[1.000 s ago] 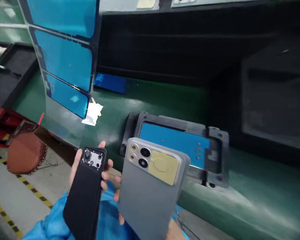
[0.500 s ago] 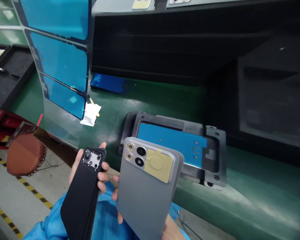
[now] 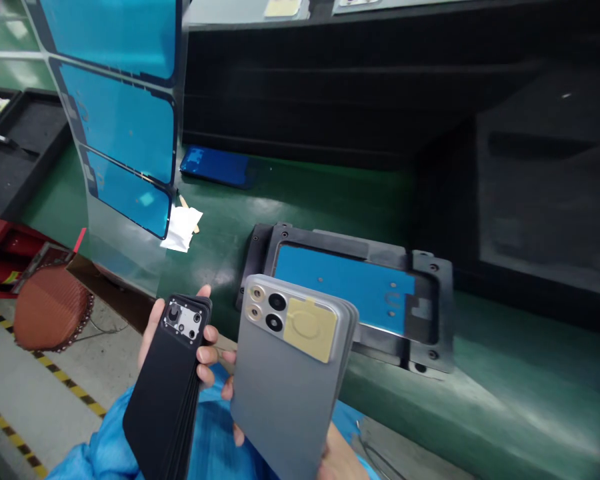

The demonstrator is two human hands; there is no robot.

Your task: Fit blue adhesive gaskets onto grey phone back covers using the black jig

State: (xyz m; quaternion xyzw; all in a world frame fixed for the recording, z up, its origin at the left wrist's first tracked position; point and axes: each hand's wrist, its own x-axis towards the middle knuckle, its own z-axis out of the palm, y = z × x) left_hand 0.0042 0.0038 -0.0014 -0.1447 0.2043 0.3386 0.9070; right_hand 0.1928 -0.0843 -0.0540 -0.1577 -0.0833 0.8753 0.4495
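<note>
My left hand is closed around a stack of black phone back covers, fanned slightly at the right edge, with a camera cutout plate at the top. In my right hand is a stack of grey phone back covers, its fingertips curling round the left edge. The top grey cover has round lens rings and a yellow film patch beside them. Behind the grey stack lies a dark metal fixture on the bench, holding a blue film sheet partly hidden by the covers.
A hanging clear sheet with blue phone-shaped films stands at left. Near it lie crumpled white paper and a blue film-covered piece on the green bench. A black tray and a brown stool are further left.
The grey stack in my right hand has shifted slightly left. The black stack in my left hand has barely moved.
</note>
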